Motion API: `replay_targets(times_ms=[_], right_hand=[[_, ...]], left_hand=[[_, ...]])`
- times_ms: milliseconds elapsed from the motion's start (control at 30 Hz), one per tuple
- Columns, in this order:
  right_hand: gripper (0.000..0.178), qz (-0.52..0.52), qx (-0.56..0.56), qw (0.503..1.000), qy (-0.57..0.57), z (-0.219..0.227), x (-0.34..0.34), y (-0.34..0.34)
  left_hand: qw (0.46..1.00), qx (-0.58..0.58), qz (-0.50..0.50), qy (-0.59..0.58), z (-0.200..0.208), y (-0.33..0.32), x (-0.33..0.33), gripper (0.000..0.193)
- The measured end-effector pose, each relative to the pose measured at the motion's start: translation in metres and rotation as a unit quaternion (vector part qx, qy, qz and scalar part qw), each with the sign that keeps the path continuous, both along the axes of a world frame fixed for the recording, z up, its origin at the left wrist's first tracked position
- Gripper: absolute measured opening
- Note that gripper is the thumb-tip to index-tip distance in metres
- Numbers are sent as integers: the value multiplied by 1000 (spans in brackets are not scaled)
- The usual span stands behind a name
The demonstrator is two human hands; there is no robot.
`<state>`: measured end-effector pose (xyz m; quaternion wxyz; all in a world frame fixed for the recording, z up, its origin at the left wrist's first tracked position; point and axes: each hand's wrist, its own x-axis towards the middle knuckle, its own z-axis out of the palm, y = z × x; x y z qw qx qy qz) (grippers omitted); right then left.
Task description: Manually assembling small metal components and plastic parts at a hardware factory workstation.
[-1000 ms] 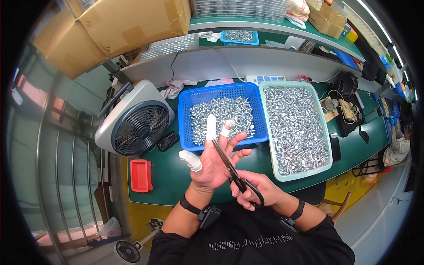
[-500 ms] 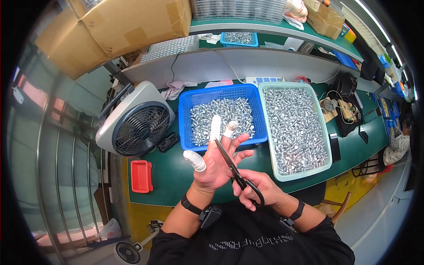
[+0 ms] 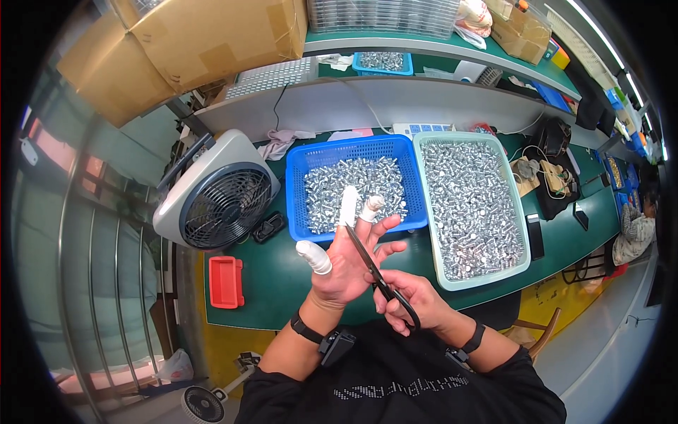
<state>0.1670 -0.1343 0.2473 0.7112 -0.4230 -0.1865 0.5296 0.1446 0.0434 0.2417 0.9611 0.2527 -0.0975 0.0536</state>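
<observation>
Red little tray [image 3: 226, 282] sits at the far left of the green table [image 3: 282, 275], and just above it there's a grey desk fan [image 3: 214, 196] tilted back, with a small black gadget [image 3: 269, 227] lying beside its base. Over all that – big cardboard boxes [image 3: 205, 42] on the shelf.

Moving right, the left hand [image 3: 348, 258] is held up open over the table edge, fingers spread and pointing away from the body. Thumb, index and middle each wear a white wrap or finger cot [image 3: 313, 257]; the other two fingers are bare. It isn't gripping anything. A black band with a small box sits on that wrist.

Right next to it, the right hand [image 3: 409, 302] is closed around the handles of a pair of black scissors [image 3: 377, 275]. The blades run up across the left palm toward the wrapped index finger, so the scissors lie between the two hands, tip near the base of those fingers. Can't tell whether the blades are parted or actually touching the wrap.

Behind the fingertips is a blue plastic basket [image 3: 300, 184] with a layer of small silvery metal parts [image 3: 353, 187], and touching its right side a bigger pale green basket [image 3: 431, 205] packed full of the same kind of parts.

Far right – a dark pouch and some tangled cords [image 3: 547, 173] on the table, plus a black phone-like slab [image 3: 534, 237] just beside the pale basket.
</observation>
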Motion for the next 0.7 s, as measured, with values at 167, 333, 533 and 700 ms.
replay_targets(times_ms=[167, 333, 533, 700], right_hand=[[73, -11, 5, 1000, -14, -2, -2, -1], [73, -16, 20, 999, -28, -4, -2, -1], [72, -18, -2, 999, -27, -2, -4, -2], [69, -19, -10, 999, -41, -4, -4, -3]], left_hand=[[999, 30, -3, 18, 6, -2, 0, 131], [999, 40, -2, 26, 5, -3, 0, 132], [998, 46, -4, 30, 6, -6, -1, 132], [999, 43, -3, 30, 5, -7, -1, 133]])
